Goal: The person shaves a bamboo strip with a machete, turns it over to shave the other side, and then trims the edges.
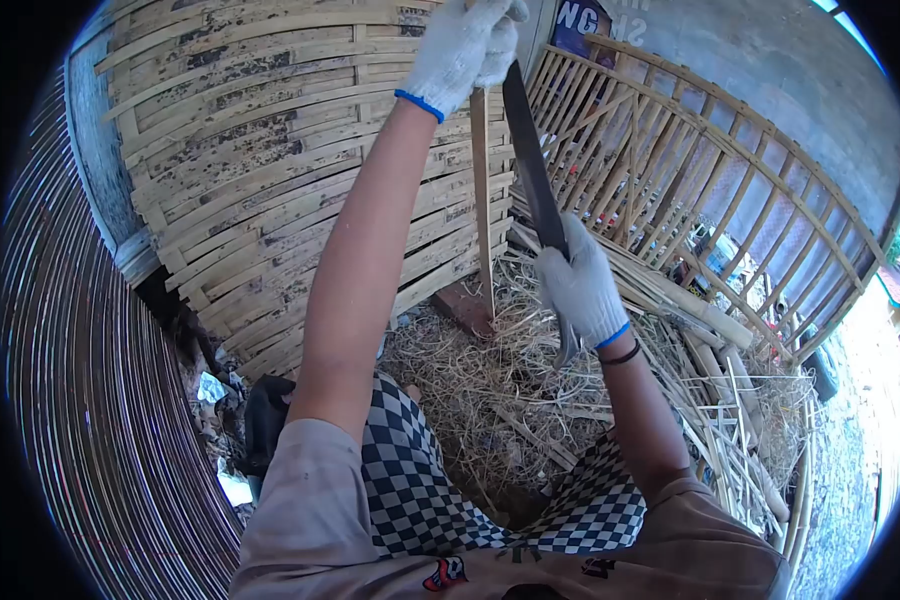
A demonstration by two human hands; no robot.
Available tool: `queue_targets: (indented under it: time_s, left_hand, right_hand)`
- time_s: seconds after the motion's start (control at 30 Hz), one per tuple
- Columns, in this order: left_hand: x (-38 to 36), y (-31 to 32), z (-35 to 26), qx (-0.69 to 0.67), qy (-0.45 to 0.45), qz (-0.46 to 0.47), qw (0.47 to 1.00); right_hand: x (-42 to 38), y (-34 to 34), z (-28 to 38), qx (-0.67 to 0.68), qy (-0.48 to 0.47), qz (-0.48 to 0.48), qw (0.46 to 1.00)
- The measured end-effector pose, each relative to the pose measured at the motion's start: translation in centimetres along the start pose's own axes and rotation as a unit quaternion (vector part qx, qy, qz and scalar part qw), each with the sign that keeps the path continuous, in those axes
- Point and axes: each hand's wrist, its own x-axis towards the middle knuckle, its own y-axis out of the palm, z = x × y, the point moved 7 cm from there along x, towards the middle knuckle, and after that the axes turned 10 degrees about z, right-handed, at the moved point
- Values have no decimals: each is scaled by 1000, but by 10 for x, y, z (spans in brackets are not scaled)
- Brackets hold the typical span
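Note:
Raised to the top of the view, my left hand (462, 50), in a white glove with blue trim, closes round the upper end of a narrow bamboo strip (483, 200). The strip hangs nearly upright, its lower end by a reddish-brown block (463, 308) on the ground. My right hand (583, 285), gloved the same way, is wrapped round the handle of a machete (534, 160). Its long dark blade points upward, the tip close to my left hand and to the right of the strip. A curved handle end shows below my right fist.
A woven bamboo wall (260, 150) rises in front and to the left. A bamboo slat fence (710, 150) leans at the right against a grey wall. Shavings (470, 380) cover the ground between my knees. Bamboo poles (690, 305) lie to the right.

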Motion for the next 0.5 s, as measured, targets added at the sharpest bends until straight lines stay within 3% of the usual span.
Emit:
queue_targets:
  time_s: [0.13,0.23,0.37,0.5]
  left_hand:
    - [13,6,10,-25,55,-26,998]
    - [19,8,13,-21,75,-64,995]
    - [23,11,13,19,156,-94,983]
    - [19,18,12,4,127,-92,988]
  right_hand:
    - [29,-20,44,-64,18,4,998]
    - [55,-30,59,-101,-93,13,990]
    - [67,-30,66,-218,-66,12,974]
    - [65,-31,74,-254,-120,-61,958]
